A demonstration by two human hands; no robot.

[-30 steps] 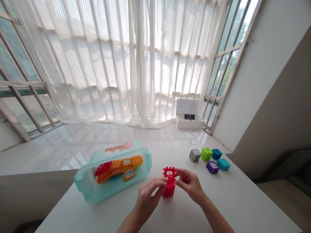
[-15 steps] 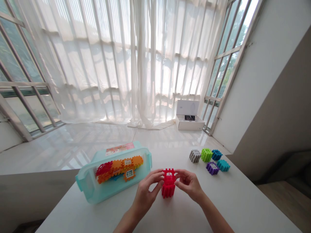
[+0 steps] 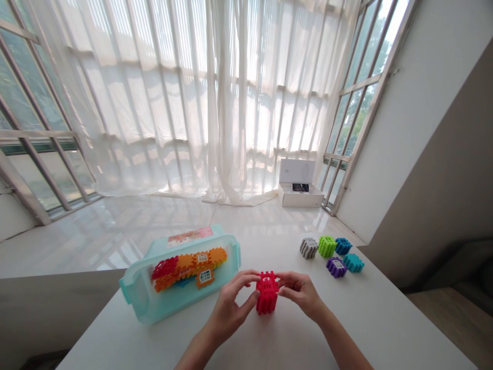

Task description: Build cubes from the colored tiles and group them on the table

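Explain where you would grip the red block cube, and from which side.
Probably by two opposite side walls of the red block cube, approached from left and right, as the left hand and right hand hold it: it stands upright on the table, both sides free.

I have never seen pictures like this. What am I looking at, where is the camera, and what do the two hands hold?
There is no machine: a person works with two bare hands, and the camera sits on the person's head, looking forward and down. The left hand and right hand together hold a red cube of plastic pieces at the white table. To its left lies a teal box with orange and red tiles inside. At the far right stand a grey cube, a green cube, a blue cube, a purple cube and a teal cube. On the floor is an open white box.
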